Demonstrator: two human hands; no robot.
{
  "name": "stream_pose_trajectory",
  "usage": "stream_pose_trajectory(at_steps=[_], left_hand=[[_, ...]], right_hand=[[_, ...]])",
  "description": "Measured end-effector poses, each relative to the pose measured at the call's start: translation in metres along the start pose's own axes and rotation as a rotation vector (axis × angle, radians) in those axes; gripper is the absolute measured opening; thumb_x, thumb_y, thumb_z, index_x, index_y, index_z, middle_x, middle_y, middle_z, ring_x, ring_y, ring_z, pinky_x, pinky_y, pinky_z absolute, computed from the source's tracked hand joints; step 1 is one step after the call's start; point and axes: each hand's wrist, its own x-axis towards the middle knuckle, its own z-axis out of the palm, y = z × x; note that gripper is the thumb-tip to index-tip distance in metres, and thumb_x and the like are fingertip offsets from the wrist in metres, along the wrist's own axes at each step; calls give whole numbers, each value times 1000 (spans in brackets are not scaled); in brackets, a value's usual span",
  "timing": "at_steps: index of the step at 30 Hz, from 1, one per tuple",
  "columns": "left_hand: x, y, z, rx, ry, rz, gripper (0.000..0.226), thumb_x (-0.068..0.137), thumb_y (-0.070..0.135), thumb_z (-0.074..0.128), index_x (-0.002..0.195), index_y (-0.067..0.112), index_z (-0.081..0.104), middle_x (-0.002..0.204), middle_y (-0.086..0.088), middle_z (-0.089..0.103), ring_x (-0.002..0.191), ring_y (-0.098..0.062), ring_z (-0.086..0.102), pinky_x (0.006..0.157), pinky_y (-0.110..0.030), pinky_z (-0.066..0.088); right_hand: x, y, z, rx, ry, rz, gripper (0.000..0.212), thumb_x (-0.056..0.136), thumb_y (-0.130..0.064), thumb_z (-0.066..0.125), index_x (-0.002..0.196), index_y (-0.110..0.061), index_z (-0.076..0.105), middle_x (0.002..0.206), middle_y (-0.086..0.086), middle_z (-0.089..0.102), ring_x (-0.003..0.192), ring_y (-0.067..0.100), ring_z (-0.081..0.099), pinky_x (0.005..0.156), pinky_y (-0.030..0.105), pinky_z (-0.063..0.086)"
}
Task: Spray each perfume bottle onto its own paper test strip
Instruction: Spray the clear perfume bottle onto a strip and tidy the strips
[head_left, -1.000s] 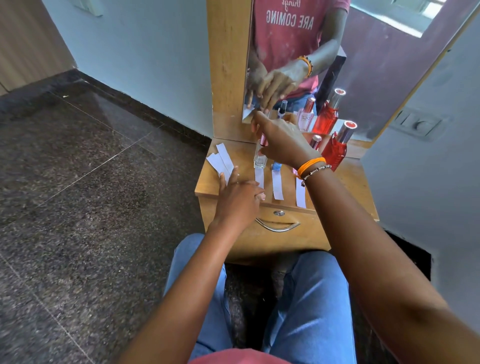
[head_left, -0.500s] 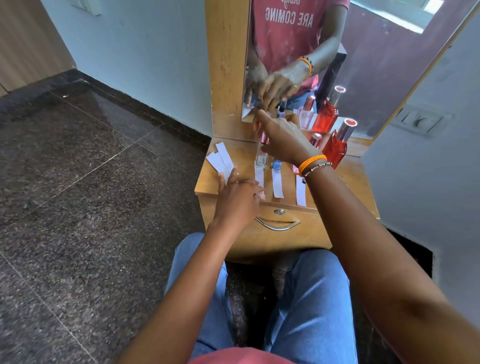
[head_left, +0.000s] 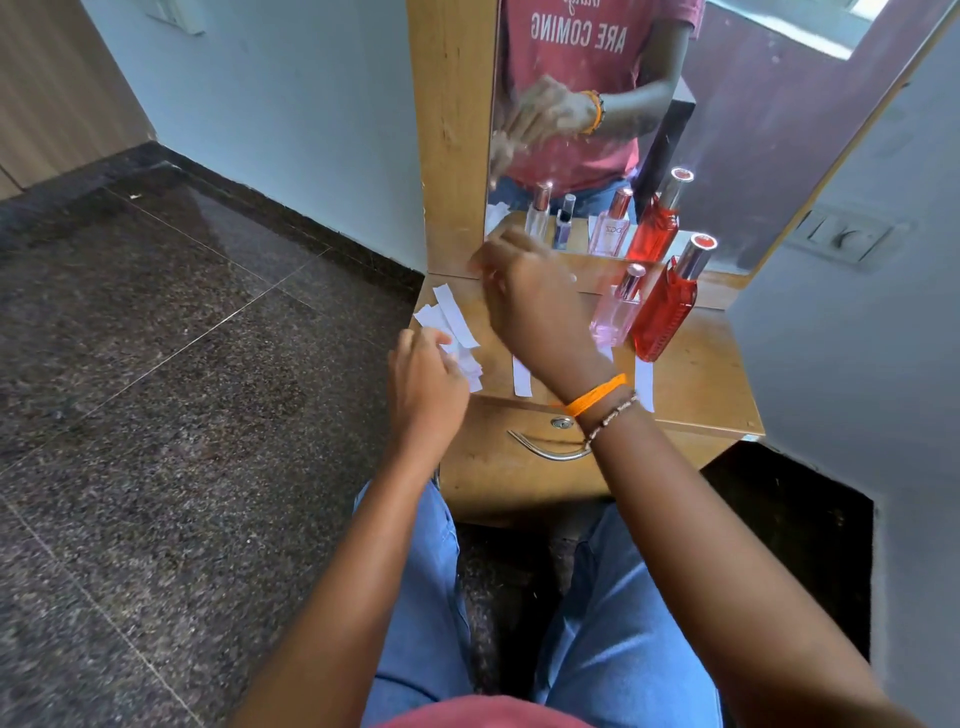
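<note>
My right hand (head_left: 535, 306) hovers blurred over the back left of the small wooden table (head_left: 696, 374), fingers apart with nothing seen in it. It hides two bottles, which show only in the mirror as a clear bottle (head_left: 537, 210) and a small dark bottle (head_left: 563, 215). A pink bottle (head_left: 618, 306) and a tall red bottle (head_left: 667, 312) stand to its right. White test strips (head_left: 522, 376) lie in front of the bottles, another strip (head_left: 644, 382) below the red one. My left hand (head_left: 426, 384) curls on the loose strip pile (head_left: 449, 312) at the left edge.
A mirror (head_left: 753, 130) in a wooden frame backs the table. A drawer with a metal handle (head_left: 550, 452) is below the top. A wall with a switch plate (head_left: 841, 236) closes the right side. Dark stone floor (head_left: 182, 364) lies to the left.
My right hand has let go of the clear bottle and swung left. My left hand has moved from the table's front edge onto the loose strip pile.
</note>
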Motion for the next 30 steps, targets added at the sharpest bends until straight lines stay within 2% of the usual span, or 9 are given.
stream_pose_trajectory(at_steps=[4, 6, 8, 11, 17, 19, 23, 26, 30], left_hand=[[6, -8, -5, 53, -101, -140, 28, 93, 7, 43, 118, 1, 54, 123, -19, 47, 114, -35, 48, 93, -39, 38], [7, -8, -5, 70, -157, -140, 31, 95, 10, 39, 122, 4, 53, 124, -16, 45, 114, -33, 47, 88, -40, 41], [9, -9, -5, 75, -193, -120, 34, 95, 11, 39, 126, 9, 53, 123, -15, 45, 114, -33, 46, 90, -41, 43], [13, -8, -3, 96, -206, -110, 29, 94, 11, 40, 117, 8, 58, 120, -17, 47, 112, -35, 47, 94, -47, 43], [13, -8, -3, 95, -196, -105, 32, 94, 10, 38, 119, 10, 58, 121, -16, 47, 113, -34, 47, 93, -47, 44], [14, -8, -2, 95, -190, -105, 32, 94, 9, 38, 120, 8, 57, 122, -17, 47, 113, -35, 47, 93, -47, 43], [13, -9, -2, 82, -176, -102, 28, 94, 6, 37, 110, 3, 59, 117, -18, 48, 109, -35, 48, 89, -43, 43], [14, -9, -2, 76, -174, -103, 28, 92, 4, 36, 106, 3, 60, 115, -19, 48, 107, -34, 48, 87, -42, 43], [14, -9, -2, 87, -187, -99, 32, 95, 6, 36, 119, 7, 57, 121, -18, 46, 112, -33, 46, 89, -40, 41]], right_hand=[[-13, 5, 42, -15, -310, 228, 20, 92, -10, 53, 104, 3, 63, 109, 21, 60, 99, 38, 57, 73, 33, 39], [-16, 11, 56, -13, -354, 301, 26, 93, -17, 55, 111, 0, 60, 112, 20, 61, 103, 37, 57, 73, 33, 39], [-17, 12, 63, 21, -343, 332, 33, 91, -15, 57, 123, -6, 57, 115, 18, 63, 108, 35, 57, 78, 33, 43], [-17, 9, 66, 107, -325, 403, 39, 89, -12, 57, 129, -9, 55, 121, 15, 63, 114, 31, 57, 88, 31, 46], [-20, 3, 63, 168, -240, 459, 32, 88, -3, 56, 119, -5, 60, 118, 16, 64, 109, 29, 59, 82, 29, 46], [-22, 1, 60, 208, -171, 478, 26, 88, 0, 54, 113, -2, 62, 112, 17, 66, 103, 29, 60, 74, 26, 43], [-26, -6, 53, 308, -24, 497, 18, 86, 3, 55, 100, 0, 67, 98, 16, 70, 92, 27, 62, 68, 23, 39], [-29, -8, 52, 333, -92, 517, 18, 86, 1, 59, 101, -1, 69, 101, 15, 70, 94, 26, 64, 71, 23, 43], [-32, -5, 58, 276, -240, 520, 19, 87, -12, 65, 105, -8, 69, 106, 13, 69, 96, 23, 62, 70, 23, 38]])
